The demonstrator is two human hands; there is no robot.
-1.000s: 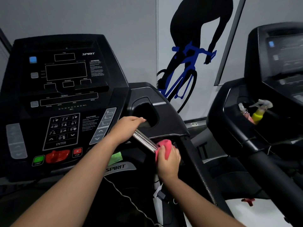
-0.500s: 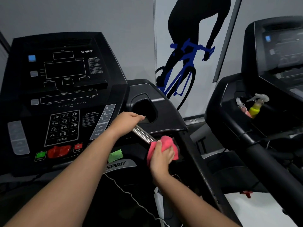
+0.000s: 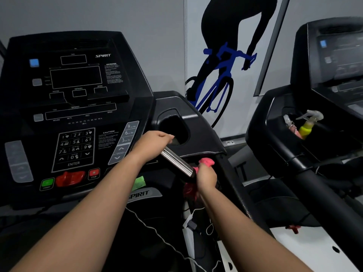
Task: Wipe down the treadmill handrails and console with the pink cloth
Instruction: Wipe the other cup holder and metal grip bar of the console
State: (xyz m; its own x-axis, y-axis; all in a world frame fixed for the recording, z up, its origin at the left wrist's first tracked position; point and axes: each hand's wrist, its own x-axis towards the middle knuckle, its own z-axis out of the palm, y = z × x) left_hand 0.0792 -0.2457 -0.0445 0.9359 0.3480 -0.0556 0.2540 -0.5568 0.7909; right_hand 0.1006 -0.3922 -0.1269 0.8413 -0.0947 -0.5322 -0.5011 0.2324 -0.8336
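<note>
wall [image 3: 137, 16] behind, cloth [image 3: 206, 161] at handrail [image 3: 176, 162] end

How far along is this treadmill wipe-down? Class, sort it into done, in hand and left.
Done: nothing shows as finished; no wiped surface can be told from an unwiped one. In hand: the right hand grips the pink cloth around the lower end of the chrome handrail bar, while the left hand holds its upper end. Left: likely the console, which the cloth is not touching.
</note>
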